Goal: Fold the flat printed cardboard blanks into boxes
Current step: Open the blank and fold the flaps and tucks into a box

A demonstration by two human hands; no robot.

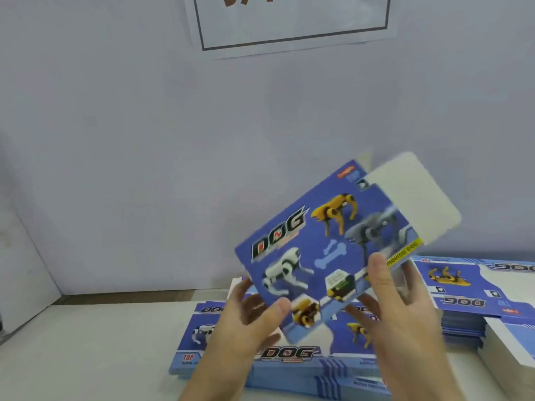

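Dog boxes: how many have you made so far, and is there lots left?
No finished box shows. Both the left hand and right hand hold one blank up, still flat. Lots remain: a flat stack underneath and another pile at right.

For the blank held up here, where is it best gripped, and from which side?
Probably at its near lower edge, from below, as both hands do now. The raised blank tilts with its white flap up and away, so the printed lower corners face the person. The left hand pinches the lower left corner, thumb on the print; the right hand holds the lower right edge. That leaves the flap free.
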